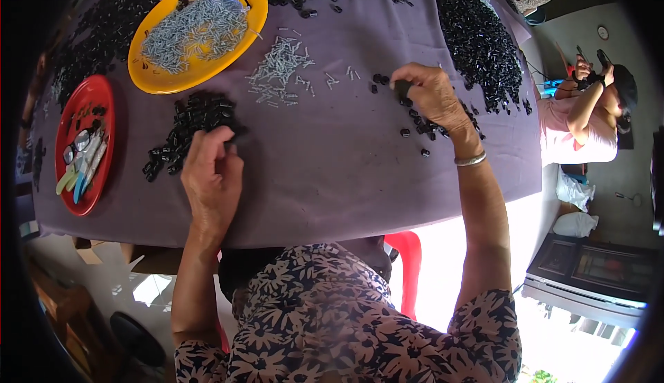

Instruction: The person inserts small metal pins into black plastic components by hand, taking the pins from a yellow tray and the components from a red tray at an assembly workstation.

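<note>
I record the right hand [432,92] with thumb and fingertips pressed together on one small black plastic piece [402,90], held just above the purple tablecloth [332,169]. Beside and just right of that hand lies a loose scatter of black pieces [422,126], some touching the wrist side of the hand; a silver bangle [470,160] sits on that wrist. The left hand [211,175] rests on the cloth with fingers curled at the near edge of a small heap of black pieces [190,124]; I cannot tell whether it pinches one. Between the two hands, farther off, lies a patch of small silver pins [277,72]. Beyond that on the left stands a yellow plate [155,82] filled with more pins. At the far left sits a red plate [104,96] holding spectacles and small tools. A large mound of black pieces [477,41] lies far right.
</note>
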Motion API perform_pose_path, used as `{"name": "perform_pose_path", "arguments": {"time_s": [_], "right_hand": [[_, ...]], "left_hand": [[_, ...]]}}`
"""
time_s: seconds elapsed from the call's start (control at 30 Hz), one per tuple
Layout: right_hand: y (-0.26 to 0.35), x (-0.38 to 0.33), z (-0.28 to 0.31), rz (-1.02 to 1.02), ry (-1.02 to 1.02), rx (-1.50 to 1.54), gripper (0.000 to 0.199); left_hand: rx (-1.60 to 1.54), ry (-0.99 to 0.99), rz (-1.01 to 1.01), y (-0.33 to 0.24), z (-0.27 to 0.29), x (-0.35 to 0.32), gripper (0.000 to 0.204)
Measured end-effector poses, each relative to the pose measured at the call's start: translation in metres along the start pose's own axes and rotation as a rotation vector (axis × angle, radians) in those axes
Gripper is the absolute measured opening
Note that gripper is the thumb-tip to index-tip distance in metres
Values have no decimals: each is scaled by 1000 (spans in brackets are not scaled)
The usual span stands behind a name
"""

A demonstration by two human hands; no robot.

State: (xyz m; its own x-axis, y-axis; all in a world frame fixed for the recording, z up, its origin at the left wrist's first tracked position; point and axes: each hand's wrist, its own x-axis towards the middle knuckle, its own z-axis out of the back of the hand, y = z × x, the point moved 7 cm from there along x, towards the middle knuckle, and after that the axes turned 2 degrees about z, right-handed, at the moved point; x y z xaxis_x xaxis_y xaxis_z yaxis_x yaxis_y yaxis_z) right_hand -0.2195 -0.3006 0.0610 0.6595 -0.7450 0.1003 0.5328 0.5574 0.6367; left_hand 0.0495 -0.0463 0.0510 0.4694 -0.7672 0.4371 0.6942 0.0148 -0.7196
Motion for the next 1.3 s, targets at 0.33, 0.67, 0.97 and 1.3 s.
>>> {"name": "perform_pose_path", "arguments": {"time_s": [0.33,0.67,0.97,1.3], "right_hand": [[36,6,-39,-222,139,-192,18],[134,-58,-121,37,28,578,23],[114,-61,-107,-79,252,498,19],[-123,12,102,-306,-329,-295,22]], "left_hand": [[-191,197,-7,-25,-25,-12,28],[-735,314,242,-17,-45,-23,33],[-410,298,112,-30,-49,-19,19],[-111,323,-289,-43,-49,-19,31]]}}
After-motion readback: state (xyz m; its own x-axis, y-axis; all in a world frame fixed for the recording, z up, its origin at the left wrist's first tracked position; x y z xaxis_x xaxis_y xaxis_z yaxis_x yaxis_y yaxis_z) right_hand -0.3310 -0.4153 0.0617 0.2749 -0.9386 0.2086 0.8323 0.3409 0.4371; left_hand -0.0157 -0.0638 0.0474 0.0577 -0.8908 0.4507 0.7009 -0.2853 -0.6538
